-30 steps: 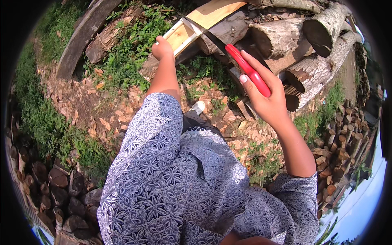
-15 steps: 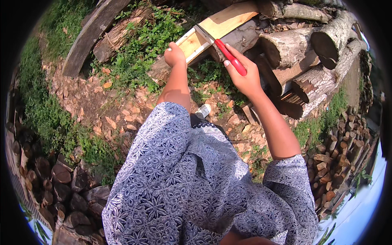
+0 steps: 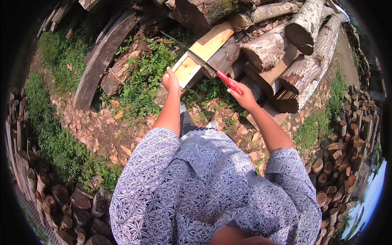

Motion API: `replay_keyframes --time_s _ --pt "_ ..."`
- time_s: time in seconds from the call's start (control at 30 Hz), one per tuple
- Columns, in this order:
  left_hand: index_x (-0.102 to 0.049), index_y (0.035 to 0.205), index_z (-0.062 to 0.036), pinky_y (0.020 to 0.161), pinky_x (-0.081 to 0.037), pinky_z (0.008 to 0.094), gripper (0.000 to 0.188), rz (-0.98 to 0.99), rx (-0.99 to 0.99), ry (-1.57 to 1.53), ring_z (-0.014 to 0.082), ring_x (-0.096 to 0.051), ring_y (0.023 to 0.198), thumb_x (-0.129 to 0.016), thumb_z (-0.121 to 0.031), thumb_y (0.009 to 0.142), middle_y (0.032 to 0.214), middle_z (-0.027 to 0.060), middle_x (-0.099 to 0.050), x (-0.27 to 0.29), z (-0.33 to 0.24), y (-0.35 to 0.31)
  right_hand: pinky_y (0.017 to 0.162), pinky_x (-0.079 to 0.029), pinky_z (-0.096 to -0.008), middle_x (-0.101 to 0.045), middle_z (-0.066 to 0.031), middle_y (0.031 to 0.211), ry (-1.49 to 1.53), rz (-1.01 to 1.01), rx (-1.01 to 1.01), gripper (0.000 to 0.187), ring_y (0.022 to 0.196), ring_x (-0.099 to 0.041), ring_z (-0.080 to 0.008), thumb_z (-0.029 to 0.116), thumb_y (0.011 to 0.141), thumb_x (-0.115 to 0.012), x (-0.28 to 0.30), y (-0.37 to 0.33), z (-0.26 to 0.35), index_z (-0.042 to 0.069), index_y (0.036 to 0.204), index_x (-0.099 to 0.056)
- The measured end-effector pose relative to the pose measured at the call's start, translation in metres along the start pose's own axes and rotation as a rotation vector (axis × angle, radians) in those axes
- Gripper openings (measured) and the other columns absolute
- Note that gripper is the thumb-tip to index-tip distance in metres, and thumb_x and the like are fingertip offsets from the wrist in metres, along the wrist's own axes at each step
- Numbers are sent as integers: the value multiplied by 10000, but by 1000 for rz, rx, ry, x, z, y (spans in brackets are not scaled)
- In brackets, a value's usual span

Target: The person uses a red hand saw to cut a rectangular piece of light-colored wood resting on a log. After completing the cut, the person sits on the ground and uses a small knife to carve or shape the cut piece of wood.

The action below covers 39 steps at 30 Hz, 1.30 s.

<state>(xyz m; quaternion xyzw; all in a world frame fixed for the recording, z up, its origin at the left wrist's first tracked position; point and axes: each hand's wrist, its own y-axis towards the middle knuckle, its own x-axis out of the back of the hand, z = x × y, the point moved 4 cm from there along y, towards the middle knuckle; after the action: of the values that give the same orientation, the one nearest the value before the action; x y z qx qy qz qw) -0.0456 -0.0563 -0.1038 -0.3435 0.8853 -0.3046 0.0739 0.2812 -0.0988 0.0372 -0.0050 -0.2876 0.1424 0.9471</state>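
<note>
Your left hand (image 3: 170, 81) grips a wooden box (image 3: 187, 70); your right hand (image 3: 243, 97) grips a red-handled saw (image 3: 225, 78) crossing it.

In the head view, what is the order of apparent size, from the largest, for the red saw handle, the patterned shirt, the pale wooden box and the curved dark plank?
1. patterned shirt
2. curved dark plank
3. pale wooden box
4. red saw handle

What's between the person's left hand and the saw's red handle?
In the head view, the pale wooden box gripped by the left hand comes first; then green leaves, lower down, before the red handle.
</note>
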Motion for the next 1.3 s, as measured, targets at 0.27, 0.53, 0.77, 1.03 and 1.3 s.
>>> replay_keyframes --time_s 0.27,0.53,0.77,1.03,1.3 --pt "-692 1181 32 715 -582 296 483 705 -149 216 166 -726 821 -898 -202 813 1011 102 -753 47 -59 -26 951 -502 -304 -751 -67 1151 161 -32 -235 488 1035 -651 -106 234 951 -739 2 -28 59 89 1405 -634" --pt "-718 1134 44 788 -581 360 492 457 -560 641 218 -742 851 -899 -246 781 1013 155 -768 102 -112 -48 881 -504 -285 -735 -42 1038 300 -88 -225 444 935 -624 -90 224 960 -727 -25 -46 142 74 1372 -655" --pt "-700 1065 -46 826 -545 442 347 179 -1115 792 390 -680 928 -837 -136 758 1032 152 -704 148 -142 -83 654 -469 -226 -655 30 835 399 -49 -188 392 711 -570 -43 221 980 -700 -14 -21 219 38 1327 -684" --pt "-708 1066 -122 901 -502 439 434 3 -1360 882 295 -633 1026 -779 38 669 1078 58 -673 186 -164 -93 587 -490 -231 -649 26 824 493 125 -184 456 655 -604 -53 261 998 -698 -14 -13 285 8 1370 -620" --pt "-707 1049 -122 1024 -428 457 419 -77 -1396 907 295 -617 1132 -740 57 671 1133 37 -695 183 -179 -83 761 -529 -252 -659 -7 922 596 160 -169 461 810 -634 -74 228 1034 -642 -24 -19 251 1 1428 -569"
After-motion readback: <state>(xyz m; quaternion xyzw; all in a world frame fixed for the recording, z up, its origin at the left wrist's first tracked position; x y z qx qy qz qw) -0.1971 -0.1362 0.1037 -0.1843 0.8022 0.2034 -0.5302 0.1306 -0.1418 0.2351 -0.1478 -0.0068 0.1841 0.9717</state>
